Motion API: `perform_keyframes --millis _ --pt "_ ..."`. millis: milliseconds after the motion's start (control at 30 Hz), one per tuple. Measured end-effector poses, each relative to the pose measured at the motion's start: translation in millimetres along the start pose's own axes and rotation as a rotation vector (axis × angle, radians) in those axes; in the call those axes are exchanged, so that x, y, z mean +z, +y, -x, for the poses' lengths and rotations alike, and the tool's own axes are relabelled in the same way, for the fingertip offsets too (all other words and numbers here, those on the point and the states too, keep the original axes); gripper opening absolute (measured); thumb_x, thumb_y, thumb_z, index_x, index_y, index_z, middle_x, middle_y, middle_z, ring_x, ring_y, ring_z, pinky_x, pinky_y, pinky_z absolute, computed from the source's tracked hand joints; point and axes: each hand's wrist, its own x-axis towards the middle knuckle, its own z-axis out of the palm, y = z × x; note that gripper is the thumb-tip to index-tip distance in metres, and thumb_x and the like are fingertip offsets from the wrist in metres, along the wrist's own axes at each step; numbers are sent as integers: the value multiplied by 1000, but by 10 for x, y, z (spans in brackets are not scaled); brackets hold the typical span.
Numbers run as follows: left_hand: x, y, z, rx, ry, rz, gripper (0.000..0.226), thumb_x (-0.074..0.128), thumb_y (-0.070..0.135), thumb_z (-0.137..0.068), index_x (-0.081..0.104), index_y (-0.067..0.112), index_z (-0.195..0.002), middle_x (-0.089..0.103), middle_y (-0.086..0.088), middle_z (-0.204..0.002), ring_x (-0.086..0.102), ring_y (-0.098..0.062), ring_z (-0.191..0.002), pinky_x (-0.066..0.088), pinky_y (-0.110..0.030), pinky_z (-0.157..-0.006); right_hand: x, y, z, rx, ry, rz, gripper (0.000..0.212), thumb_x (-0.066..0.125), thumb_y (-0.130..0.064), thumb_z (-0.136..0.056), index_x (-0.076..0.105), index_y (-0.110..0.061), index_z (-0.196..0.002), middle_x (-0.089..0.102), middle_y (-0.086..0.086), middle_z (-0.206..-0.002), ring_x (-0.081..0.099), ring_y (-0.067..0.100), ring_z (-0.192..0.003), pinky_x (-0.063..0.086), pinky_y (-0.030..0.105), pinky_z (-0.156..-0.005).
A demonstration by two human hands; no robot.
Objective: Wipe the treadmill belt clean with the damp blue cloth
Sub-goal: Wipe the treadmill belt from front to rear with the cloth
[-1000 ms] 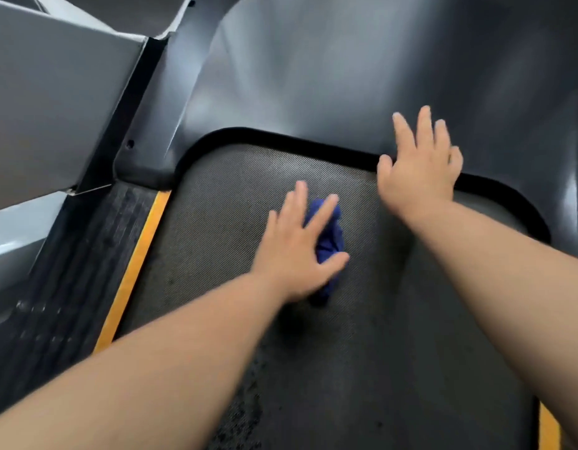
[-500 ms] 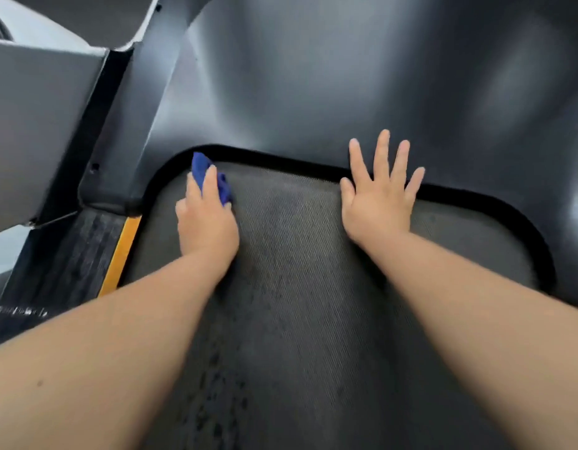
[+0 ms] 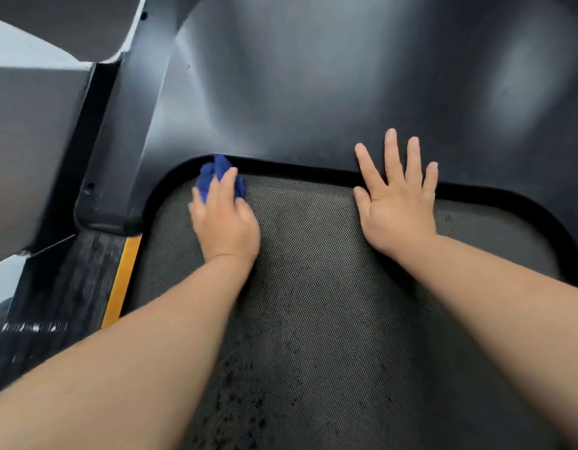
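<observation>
Pushed up from mid belt (image 3: 313, 287) into its far left corner since a second ago: cloth (image 3: 213, 177), bunched up and gripped under curled fingers of left hand (image 3: 225, 225); right hand (image 3: 398, 206) flat and spread at far edge, fingertips up on cover (image 3: 313, 92), holding nothing. Could jam cloth in dark gap under cover if shoved harder; could slip if belt rolls under leaning right hand; could miss dark spots (image 3: 242, 404) toward near edge.

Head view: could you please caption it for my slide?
Left hand grips blue cloth at the treadmill belt's far-left corner; right hand rests flat at the motor cover.
</observation>
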Motion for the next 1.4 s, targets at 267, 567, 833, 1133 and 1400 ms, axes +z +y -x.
perform_keyframes --millis 267,567,833,1133,1400 --pt "133 300 329 836 -159 -117 46 56 12 -78 59 20 -123 61 -3 -127 55 -35 -116 38 -58 -97 11 285 215 -135 92 21 62 46 -20 -91 24 -23 -149 17 1 -159 11 31 -146 11 54 -114" --pt "138 549 429 256 -118 144 24 53 19 -82 65 18 -102 66 -1 -106 56 -35 -88 37 -35 -81 237 375 542 -97 44 -83 54 28 -32 -91 43 -17 -141 37 9 -150 29 33 -139 22 53 -111" --pt "133 132 105 679 -158 -65 33 48 11 -84 64 17 -112 63 -4 -121 56 -34 -94 41 -44 -85 189 596 549 -67 38 -4 54 27 -33 -92 38 -17 -143 38 8 -149 32 32 -137 25 53 -109" --pt "348 906 911 823 -404 34 38 38 26 -87 66 16 -110 64 -3 -117 59 -34 -99 43 -55 -94 209 623 578 -62 66 -85 58 29 -29 -89 39 -9 -142 39 13 -148 34 33 -137 22 50 -112" --pt "10 90 -57 537 -272 -157 38 44 26 -93 56 20 -130 53 2 -137 42 -32 -125 23 -60 -107 236 679 597 -64 87 -142 58 31 -26 -89 38 0 -140 36 21 -146 30 36 -137 17 46 -116"
